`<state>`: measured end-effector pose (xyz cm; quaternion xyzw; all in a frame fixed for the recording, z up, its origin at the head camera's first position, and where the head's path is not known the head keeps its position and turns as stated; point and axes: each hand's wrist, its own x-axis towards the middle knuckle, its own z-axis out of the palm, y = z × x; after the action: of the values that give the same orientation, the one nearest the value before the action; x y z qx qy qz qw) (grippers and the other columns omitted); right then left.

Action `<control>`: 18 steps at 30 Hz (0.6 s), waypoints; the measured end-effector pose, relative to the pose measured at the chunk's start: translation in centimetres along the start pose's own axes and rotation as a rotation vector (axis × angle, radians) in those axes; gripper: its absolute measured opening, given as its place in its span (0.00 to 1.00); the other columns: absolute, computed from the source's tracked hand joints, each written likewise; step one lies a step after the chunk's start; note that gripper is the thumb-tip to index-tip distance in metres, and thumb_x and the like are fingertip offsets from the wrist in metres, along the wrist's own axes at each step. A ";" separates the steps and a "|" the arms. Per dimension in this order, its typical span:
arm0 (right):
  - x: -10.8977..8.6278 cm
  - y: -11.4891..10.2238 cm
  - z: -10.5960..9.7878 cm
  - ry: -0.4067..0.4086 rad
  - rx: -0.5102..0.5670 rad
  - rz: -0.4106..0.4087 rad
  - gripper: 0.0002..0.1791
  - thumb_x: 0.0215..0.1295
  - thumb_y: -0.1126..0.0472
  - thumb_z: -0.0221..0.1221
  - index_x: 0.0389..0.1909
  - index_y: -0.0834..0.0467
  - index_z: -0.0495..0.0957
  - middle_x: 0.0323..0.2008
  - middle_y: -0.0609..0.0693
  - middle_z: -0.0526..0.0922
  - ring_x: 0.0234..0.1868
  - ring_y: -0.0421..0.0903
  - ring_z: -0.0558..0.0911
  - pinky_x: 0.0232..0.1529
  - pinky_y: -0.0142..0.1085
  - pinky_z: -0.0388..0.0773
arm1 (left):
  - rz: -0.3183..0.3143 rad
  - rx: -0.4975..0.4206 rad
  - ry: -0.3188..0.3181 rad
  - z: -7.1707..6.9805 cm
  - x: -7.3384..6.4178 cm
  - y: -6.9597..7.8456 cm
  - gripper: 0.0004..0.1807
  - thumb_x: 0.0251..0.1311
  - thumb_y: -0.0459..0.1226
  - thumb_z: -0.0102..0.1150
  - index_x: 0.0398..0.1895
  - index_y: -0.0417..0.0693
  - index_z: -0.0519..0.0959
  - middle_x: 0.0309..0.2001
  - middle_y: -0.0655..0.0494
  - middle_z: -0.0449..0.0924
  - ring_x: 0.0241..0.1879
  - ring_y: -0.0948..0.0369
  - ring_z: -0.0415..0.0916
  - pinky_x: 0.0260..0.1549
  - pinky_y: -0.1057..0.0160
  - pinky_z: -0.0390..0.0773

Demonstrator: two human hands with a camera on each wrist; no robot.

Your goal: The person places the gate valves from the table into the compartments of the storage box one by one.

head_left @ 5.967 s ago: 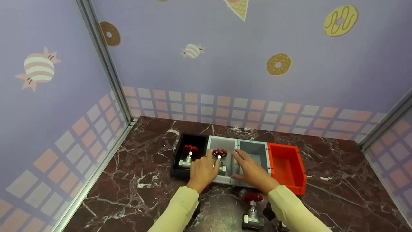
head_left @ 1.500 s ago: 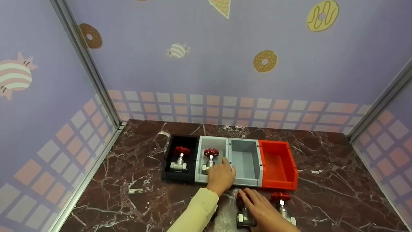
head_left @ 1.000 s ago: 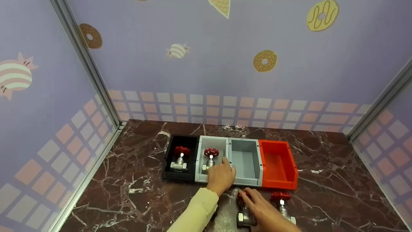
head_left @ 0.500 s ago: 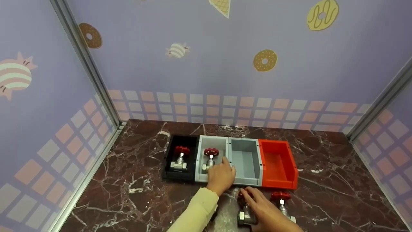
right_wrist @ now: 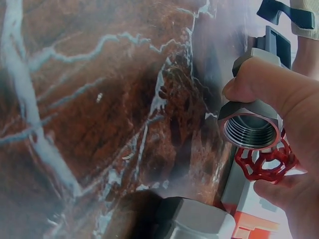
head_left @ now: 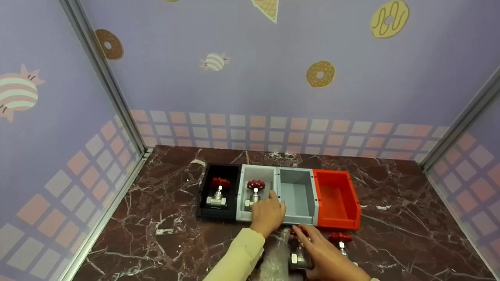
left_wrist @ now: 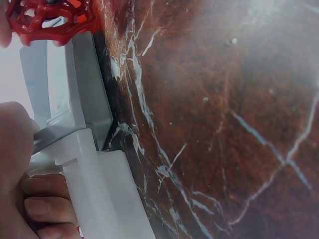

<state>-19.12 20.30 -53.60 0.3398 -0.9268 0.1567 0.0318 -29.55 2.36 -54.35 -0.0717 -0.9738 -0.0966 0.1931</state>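
My left hand (head_left: 267, 214) straddles the wall between the white bin (head_left: 244, 173) and the grey bin (head_left: 297, 170). In the left wrist view its curled fingers (left_wrist: 47, 206) lie on one side of that wall, the thumb on the other. My right hand (head_left: 326, 251) grips a metal gate valve (head_left: 300, 258) in front of the grey bin. The right wrist view shows the thumb on the valve's hex end and a finger at its red handwheel (right_wrist: 266, 162). Like valves stand in the black bin (head_left: 216, 200) and the white bin (head_left: 254, 197).
Another valve with a red handwheel (head_left: 340, 237) stands on the marble table (head_left: 164, 210), partly behind my right hand. A red-orange bin (head_left: 334, 171) ends the row on the right. Patterned panels (head_left: 250, 93) enclose the back and sides.
Over six seconds, my left hand has left the valve in the white bin for the bin wall. The right hand has come back to the table valve, which has lately shifted slightly up in view.
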 end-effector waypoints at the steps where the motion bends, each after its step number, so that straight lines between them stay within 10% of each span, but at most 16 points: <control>1: 0.0 0.0 -0.1 -0.006 0.007 0.007 0.64 0.31 0.58 0.75 0.75 0.55 0.52 0.67 0.61 0.62 0.64 0.56 0.71 0.52 0.51 0.77 | -0.002 -0.002 -0.006 0.0 0.0 0.0 0.18 0.61 0.52 0.57 0.32 0.46 0.70 0.16 0.51 0.78 0.15 0.53 0.76 0.13 0.55 0.67; 7: 0.3 0.0 -0.9 -0.079 0.038 0.060 0.64 0.36 0.56 0.76 0.76 0.53 0.50 0.69 0.59 0.60 0.65 0.57 0.69 0.55 0.53 0.75 | -0.014 -0.026 -0.041 -0.1 0.1 0.1 0.18 0.62 0.52 0.55 0.33 0.47 0.69 0.17 0.51 0.78 0.16 0.53 0.77 0.14 0.55 0.67; 18: 0.9 0.5 -1.4 0.033 -0.057 -0.005 0.67 0.28 0.58 0.76 0.75 0.55 0.50 0.67 0.61 0.63 0.65 0.56 0.69 0.53 0.49 0.77 | -0.013 -0.011 -0.053 0.0 0.1 0.0 0.18 0.63 0.53 0.54 0.33 0.47 0.69 0.18 0.51 0.79 0.17 0.53 0.77 0.14 0.55 0.67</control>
<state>-20.22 20.50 -52.24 0.3384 -0.9294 0.1356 0.0573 -29.64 2.41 -54.35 -0.0692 -0.9784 -0.1014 0.1663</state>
